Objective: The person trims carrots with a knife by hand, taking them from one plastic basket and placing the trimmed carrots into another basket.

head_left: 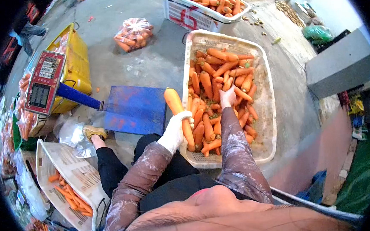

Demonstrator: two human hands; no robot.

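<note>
My left hand (pixel 173 132), in a white glove, is closed around a large thick carrot (pixel 174 101). The carrot points up and to the left, beside the near left rim of a white plastic crate (pixel 271 104). Many loose carrots (pixel 209 129) fill much of that crate. Bare, my right hand (pixel 227 97) reaches into the middle of the pile. Its fingers are bent at a small carrot (pixel 228 83) among the others; the fingertips are partly hidden.
A blue-platform scale (pixel 134 108) with a red display (pixel 45 83) stands left. Beyond it are a bag of carrots (pixel 133 34) and a yellow crate (pixel 76 62). Another full crate (pixel 191 16) is at the back; a tilted white crate (pixel 69 163) lies lower left. A person's leg (pixel 31 30) shows far left.
</note>
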